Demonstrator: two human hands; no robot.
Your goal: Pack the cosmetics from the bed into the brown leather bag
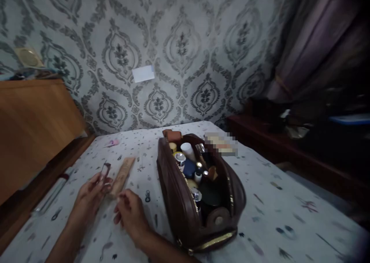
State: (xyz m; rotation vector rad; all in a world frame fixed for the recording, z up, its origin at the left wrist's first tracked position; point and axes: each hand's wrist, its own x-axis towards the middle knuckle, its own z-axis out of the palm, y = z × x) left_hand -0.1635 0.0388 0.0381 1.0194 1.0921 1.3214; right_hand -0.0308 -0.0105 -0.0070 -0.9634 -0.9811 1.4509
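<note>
In the head view, my left hand (94, 191) is closed round a small clear item with a dark end (105, 170), held upright. A beige tube (124, 174) lies on the patterned white sheet just right of it. My right hand (129, 213) is at the tube's near end, its fingers curled; what they hold, if anything, is too small to make out. Right of my hands stands an open brown zip bag (175, 193), filled with several bottles and jars, among them a white-capped one (187, 151) and a dark blue item (189, 168).
A wooden cabinet (34, 132) stands at the left, with a long clear object (52, 195) on the sheet's left edge. A small pink item (113, 142) lies farther back. Behind the bag is a blurred flat item (221, 144). Dark furniture (260, 139) is at the right.
</note>
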